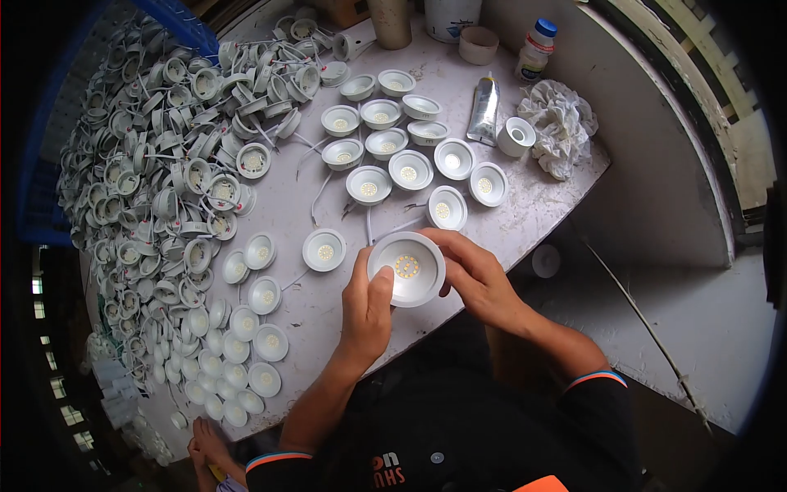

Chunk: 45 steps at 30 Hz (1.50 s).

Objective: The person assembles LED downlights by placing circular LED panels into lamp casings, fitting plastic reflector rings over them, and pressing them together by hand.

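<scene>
Between my two hands, near the table's front edge, is a round white LED downlight (420, 289), its ring of yellow LED chips facing up. My left hand (366, 307) grips its left side, the thumb lying over the rim. Around its right edge curl the fingers of my right hand (475, 275); their tips are partly hidden behind the rim. Just beyond my hands stand several like downlights (368, 187) with open cups and LED discs. One more downlight (324, 250) lies to the left of my left hand, its wire on the table.
A big heap of white lamp housings (176, 164) covers the table's left side. Lamps with frosted covers (235, 375) are grouped front left. At the back right are a metal tube (484, 111), a blue-capped bottle (536, 51) and crumpled cloth (559, 127). Another person's hand (211, 447) shows lower left.
</scene>
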Each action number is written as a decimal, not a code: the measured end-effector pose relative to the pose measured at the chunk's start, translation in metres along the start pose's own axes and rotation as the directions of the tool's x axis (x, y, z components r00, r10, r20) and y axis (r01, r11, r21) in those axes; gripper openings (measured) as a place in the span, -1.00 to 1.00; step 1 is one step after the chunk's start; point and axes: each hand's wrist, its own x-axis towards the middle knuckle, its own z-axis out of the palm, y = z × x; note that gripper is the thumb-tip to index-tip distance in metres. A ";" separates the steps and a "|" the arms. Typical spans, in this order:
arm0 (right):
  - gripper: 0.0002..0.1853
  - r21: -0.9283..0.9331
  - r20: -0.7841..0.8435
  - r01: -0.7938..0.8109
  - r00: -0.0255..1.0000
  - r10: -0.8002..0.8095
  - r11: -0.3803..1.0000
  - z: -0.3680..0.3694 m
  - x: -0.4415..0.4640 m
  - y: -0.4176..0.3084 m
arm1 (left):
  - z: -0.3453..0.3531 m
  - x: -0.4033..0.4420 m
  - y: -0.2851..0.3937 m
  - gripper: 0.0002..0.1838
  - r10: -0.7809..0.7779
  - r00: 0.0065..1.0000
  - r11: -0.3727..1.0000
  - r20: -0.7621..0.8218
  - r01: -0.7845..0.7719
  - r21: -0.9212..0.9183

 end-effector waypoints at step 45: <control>-0.72 -0.332 0.134 -0.063 0.984 0.113 0.941 -0.008 0.061 0.009 | -0.191 0.313 -0.034 -0.77 -0.386 0.852 0.917 -0.353 0.311 -0.251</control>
